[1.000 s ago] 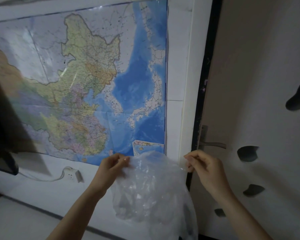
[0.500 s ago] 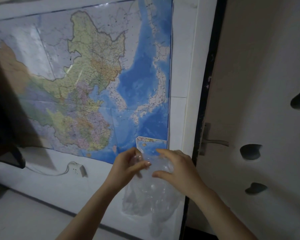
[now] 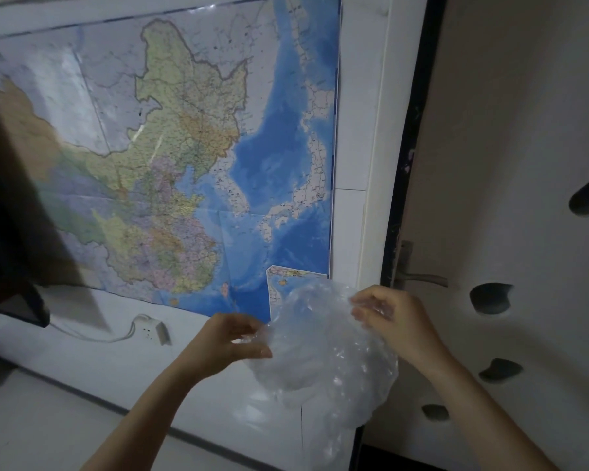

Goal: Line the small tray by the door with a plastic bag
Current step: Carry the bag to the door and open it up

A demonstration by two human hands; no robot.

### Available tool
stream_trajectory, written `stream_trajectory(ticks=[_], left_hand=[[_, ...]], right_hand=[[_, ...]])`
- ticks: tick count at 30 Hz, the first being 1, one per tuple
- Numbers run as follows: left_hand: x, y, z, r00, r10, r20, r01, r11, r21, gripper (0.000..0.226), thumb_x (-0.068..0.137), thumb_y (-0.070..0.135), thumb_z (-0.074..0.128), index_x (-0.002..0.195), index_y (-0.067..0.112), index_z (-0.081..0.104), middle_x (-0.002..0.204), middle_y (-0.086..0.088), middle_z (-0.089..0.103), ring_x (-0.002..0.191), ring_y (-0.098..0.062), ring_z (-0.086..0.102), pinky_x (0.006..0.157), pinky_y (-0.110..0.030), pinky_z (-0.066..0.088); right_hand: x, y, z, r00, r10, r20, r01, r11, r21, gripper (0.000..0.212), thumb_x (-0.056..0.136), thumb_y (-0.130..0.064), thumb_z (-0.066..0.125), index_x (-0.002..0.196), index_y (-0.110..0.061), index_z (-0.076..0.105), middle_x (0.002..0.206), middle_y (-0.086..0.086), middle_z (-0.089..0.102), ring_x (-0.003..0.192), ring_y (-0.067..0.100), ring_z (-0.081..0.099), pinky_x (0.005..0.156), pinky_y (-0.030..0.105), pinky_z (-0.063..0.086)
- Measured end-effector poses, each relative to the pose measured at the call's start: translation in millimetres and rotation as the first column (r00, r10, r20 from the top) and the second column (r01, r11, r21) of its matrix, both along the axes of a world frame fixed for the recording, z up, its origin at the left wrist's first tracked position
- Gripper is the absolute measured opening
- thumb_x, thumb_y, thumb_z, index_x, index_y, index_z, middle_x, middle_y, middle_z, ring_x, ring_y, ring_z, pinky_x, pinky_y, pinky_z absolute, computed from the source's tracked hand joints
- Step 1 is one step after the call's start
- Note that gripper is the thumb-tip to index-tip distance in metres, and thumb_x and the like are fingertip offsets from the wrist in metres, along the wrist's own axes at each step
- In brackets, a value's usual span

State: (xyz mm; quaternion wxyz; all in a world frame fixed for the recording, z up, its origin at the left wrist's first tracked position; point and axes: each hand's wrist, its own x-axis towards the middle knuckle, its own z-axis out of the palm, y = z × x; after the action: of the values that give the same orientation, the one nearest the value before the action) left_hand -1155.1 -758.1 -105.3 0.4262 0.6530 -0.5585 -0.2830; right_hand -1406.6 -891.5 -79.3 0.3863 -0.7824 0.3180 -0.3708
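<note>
Your left hand [image 3: 233,341] pinches one side of the clear plastic bag [image 3: 323,355] and your right hand [image 3: 386,317] pinches the other side, a bit higher up, so the bag hangs down between them in front of the wall. You cannot see the small tray here, so you cannot tell which hand is nearer to it. It should be low down by the door [image 3: 510,137] on your right, so you will likely look down that way.

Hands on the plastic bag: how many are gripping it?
2. The left hand pinches the plastic bag at its left edge; the right hand pinches its upper right edge.
</note>
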Motion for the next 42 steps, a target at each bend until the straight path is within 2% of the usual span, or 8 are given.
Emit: stream_trajectory(ticks=[5,9,15,21,27,34,37,42], left_hand=[[6,-2,3,0.99,0.03,-0.139,-0.038,0.998,-0.052,0.013,0.061,0.027,0.077,0.062,0.016,0.072,0.056,0.007,0.065,0.056,-0.004,0.057,0.056,-0.014,0.045],[18,-1,6,0.985,0.04,-0.168,-0.045,0.999,-0.026,0.015,0.06,0.022,0.077,0.066,0.008,0.072,0.061,0.001,0.069,0.059,-0.008,0.062,0.057,-0.014,0.048],[24,-1,14,0.982,0.055,-0.183,-0.056,0.998,-0.002,0.008,0.055,0.011,0.078,0.057,0.01,0.07,0.051,0.001,0.063,0.049,-0.007,0.058,0.049,-0.015,0.047],[12,-5,16,0.981,-0.005,-0.196,0.002,1.0,-0.013,0.012,0.066,0.004,0.075,0.058,0.01,0.068,0.05,0.003,0.063,0.048,-0.006,0.058,0.049,-0.014,0.047],[-10,-16,19,0.976,-0.099,-0.195,0.097,0.995,-0.02,0.016,0.068,0.006,0.075,0.058,0.018,0.071,0.051,0.006,0.066,0.05,-0.004,0.06,0.05,-0.014,0.048],[-24,-26,26,0.962,-0.164,-0.216,0.151,0.986,-0.073,0.007,0.065,0.02,0.077,0.064,0.02,0.07,0.061,0.007,0.066,0.062,-0.005,0.061,0.06,-0.015,0.049],[-19,-23,23,0.946,-0.177,-0.273,0.161,0.984,-0.079,0.011,0.071,0.015,0.073,0.066,0.022,0.067,0.062,0.009,0.066,0.061,-0.003,0.061,0.058,-0.012,0.048],[-12,-27,1,0.946,-0.024,-0.322,-0.009,0.995,-0.103,0.016,0.066,0.022,0.076,0.067,0.013,0.063,0.066,-0.003,0.068,0.059,-0.011,0.061,0.054,-0.017,0.048]], right_hand=[[-15,-12,1,0.999,-0.001,-0.048,0.001,1.0,0.008,0.018,0.077,-0.006,0.072,0.083,-0.022,0.071,0.085,-0.001,0.072,0.076,0.004,0.065,0.063,0.005,0.048],[-31,-23,2,0.987,0.036,-0.156,-0.031,0.999,0.033,0.014,0.078,-0.011,0.072,0.09,-0.018,0.071,0.091,-0.006,0.072,0.088,0.003,0.064,0.078,0.016,0.048],[-47,-33,-3,0.978,0.061,-0.201,-0.049,0.997,0.062,0.015,0.074,-0.01,0.075,0.085,-0.019,0.072,0.089,-0.006,0.072,0.082,-0.005,0.064,0.07,0.001,0.044],[-50,-34,-12,0.971,0.058,-0.231,-0.044,0.997,0.066,0.017,0.078,-0.013,0.072,0.093,-0.02,0.071,0.095,-0.004,0.073,0.09,0.001,0.065,0.073,0.007,0.047],[-33,-17,2,0.931,0.096,-0.351,-0.095,0.995,0.021,0.058,0.069,-0.038,0.077,0.122,-0.03,0.056,0.114,-0.017,0.06,0.099,-0.014,0.052,0.078,0.003,0.037],[-5,3,-10,0.89,0.096,-0.446,-0.106,0.994,0.002,0.08,0.054,-0.049,0.083,0.126,-0.029,0.054,0.123,-0.012,0.06,0.113,0.004,0.053,0.098,0.022,0.039],[-19,-2,-24,0.874,0.117,-0.472,-0.083,0.992,0.091,0.062,0.057,-0.042,0.084,0.113,-0.026,0.063,0.114,-0.011,0.064,0.105,0.005,0.058,0.095,0.025,0.045],[-18,0,-40,0.928,0.092,-0.361,-0.077,0.995,0.058,0.012,0.074,-0.019,0.075,0.071,-0.019,0.064,0.07,-0.003,0.067,0.07,0.008,0.06,0.068,0.027,0.044]])
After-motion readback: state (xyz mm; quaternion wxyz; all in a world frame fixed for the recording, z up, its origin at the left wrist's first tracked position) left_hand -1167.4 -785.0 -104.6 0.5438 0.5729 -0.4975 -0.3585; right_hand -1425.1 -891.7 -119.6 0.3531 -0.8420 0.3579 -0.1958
